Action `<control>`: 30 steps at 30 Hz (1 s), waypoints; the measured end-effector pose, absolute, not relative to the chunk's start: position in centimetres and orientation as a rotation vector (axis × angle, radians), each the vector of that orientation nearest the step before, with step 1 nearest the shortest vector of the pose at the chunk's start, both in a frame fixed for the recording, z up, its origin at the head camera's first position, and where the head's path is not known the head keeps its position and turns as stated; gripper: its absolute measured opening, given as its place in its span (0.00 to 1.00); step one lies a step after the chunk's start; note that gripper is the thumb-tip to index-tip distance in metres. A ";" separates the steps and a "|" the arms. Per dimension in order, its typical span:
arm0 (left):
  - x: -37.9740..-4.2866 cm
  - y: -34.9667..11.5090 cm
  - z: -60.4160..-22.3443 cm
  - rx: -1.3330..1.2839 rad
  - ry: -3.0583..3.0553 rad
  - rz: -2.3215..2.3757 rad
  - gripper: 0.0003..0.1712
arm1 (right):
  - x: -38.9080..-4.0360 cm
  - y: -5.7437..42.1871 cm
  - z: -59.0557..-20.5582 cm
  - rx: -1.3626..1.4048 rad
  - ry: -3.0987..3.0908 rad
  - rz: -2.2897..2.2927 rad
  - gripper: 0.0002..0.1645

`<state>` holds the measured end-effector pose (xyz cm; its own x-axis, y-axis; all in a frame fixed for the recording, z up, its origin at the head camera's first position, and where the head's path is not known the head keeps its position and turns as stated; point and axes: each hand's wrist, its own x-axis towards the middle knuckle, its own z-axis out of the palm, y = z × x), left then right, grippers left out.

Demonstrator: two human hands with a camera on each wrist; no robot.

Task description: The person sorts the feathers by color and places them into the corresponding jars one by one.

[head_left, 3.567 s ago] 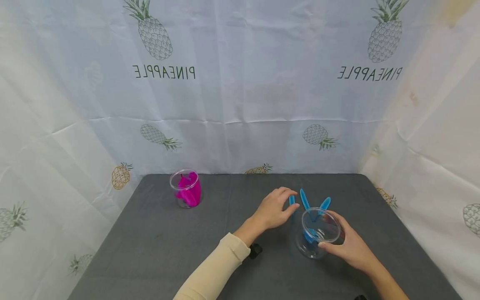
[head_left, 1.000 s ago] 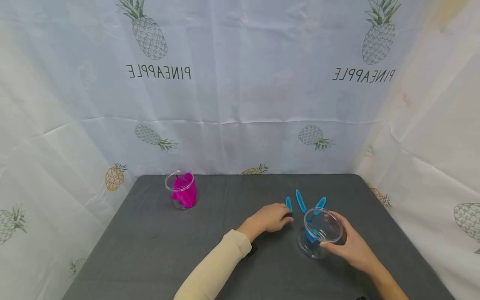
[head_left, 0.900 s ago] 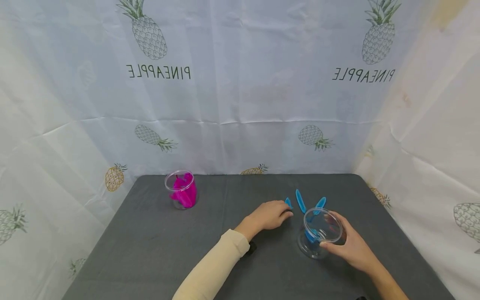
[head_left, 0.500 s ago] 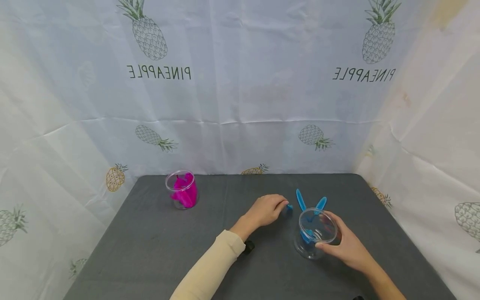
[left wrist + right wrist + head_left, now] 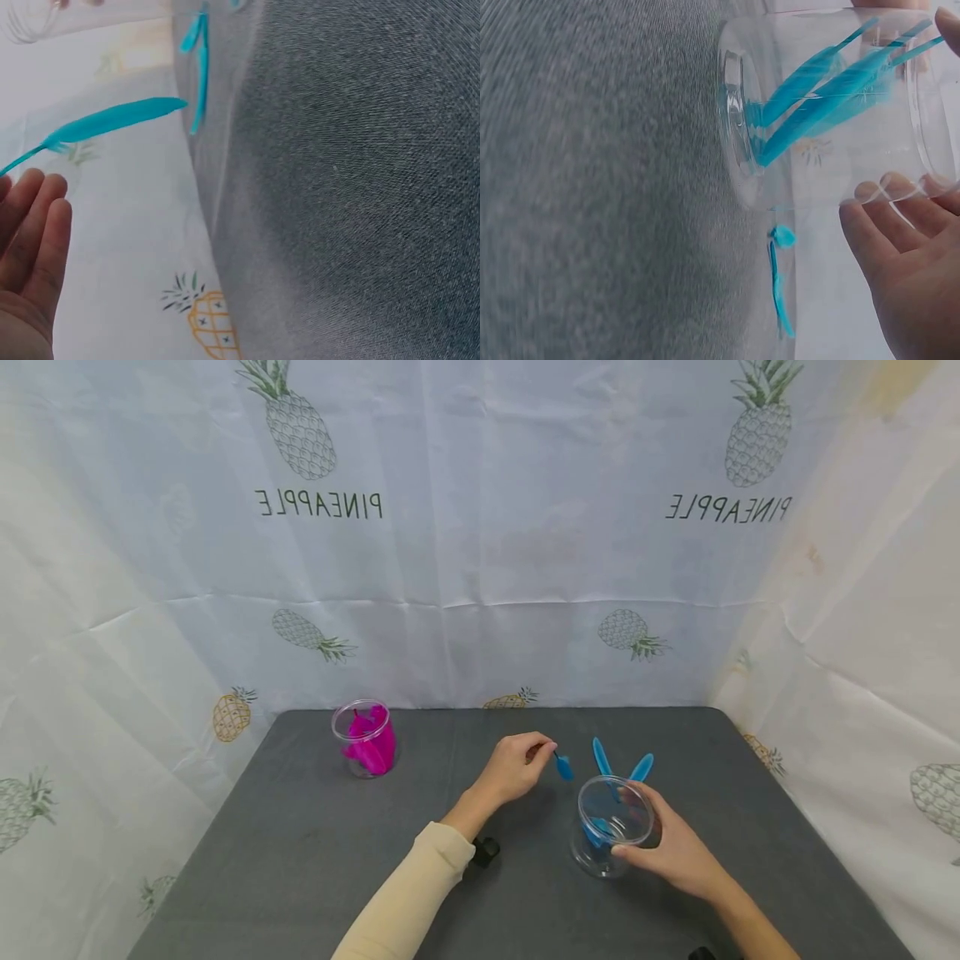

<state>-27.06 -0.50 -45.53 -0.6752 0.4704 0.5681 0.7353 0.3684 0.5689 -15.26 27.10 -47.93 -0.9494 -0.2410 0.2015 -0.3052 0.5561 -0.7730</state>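
Observation:
My left hand [image 5: 516, 768] pinches a blue feather [image 5: 564, 767] by its quill, above the table and left of a clear jar [image 5: 579, 853]. In the left wrist view this feather [image 5: 124, 118] stretches out beyond the fingertips. My right hand [image 5: 675, 852] grips the jar around its right side, the thumb near the rim. Several blue feathers [image 5: 810, 101] show within the jar in the right wrist view, quills towards the mouth; one may be seen through the wall. Behind the jar, two more blue feathers lie on the table, a slim one [image 5: 601, 756] and a shorter one [image 5: 642, 767].
A second clear jar [image 5: 362, 703] with bright pink feathers [image 5: 377, 748] inside stands at the back left of the dark grey table [image 5: 315, 852]. A pineapple-print curtain [image 5: 480, 552] hangs behind the table and along both sides.
My left hand has picked the leftmost blue feather off the table, raised it and moved left, its vane now hanging down. My right hand has shifted the jar slightly left.

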 end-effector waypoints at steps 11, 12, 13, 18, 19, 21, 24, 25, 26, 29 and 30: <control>-26.7 -2.1 -44.5 -0.985 -2.200 -1.405 0.11 | -15.6 25.9 -47.5 0.522 -2.696 1.383 0.54; -26.7 -2.3 -44.3 -0.975 -2.188 -1.419 0.11 | -15.6 25.8 -47.5 0.523 -2.698 1.380 0.54; -26.6 -2.4 -44.2 -0.964 -2.177 -1.429 0.10 | -15.6 25.7 -47.5 0.529 -2.700 1.377 0.54; -26.6 -3.1 -43.6 -0.914 -2.118 -1.512 0.10 | -15.9 25.6 -47.6 0.537 -2.695 1.387 0.53; -26.6 -3.2 -43.5 -0.909 -2.104 -1.531 0.10 | -16.0 25.6 -47.6 0.538 -2.694 1.388 0.53; -26.5 -3.4 -43.2 -0.897 -2.076 -1.566 0.09 | -16.2 25.5 -47.7 0.544 -2.689 1.398 0.53; -26.3 -3.6 -42.8 -0.884 -2.041 -1.597 0.08 | -16.4 25.4 -47.9 0.554 -2.688 1.408 0.53; -26.3 -3.7 -42.7 -0.877 -2.036 -1.604 0.08 | -16.5 25.4 -47.9 0.559 -2.690 1.406 0.53; -26.2 -3.7 -42.5 -0.867 -2.034 -1.609 0.08 | -16.6 25.4 -47.9 0.560 -2.690 1.412 0.53; -25.0 -4.0 -40.9 -0.860 -2.022 -1.618 0.07 | -16.8 25.2 -48.1 0.570 -2.690 1.420 0.53; -24.6 -4.0 -40.3 -0.857 -2.023 -1.621 0.06 | -16.9 25.2 -48.1 0.570 -2.693 1.416 0.53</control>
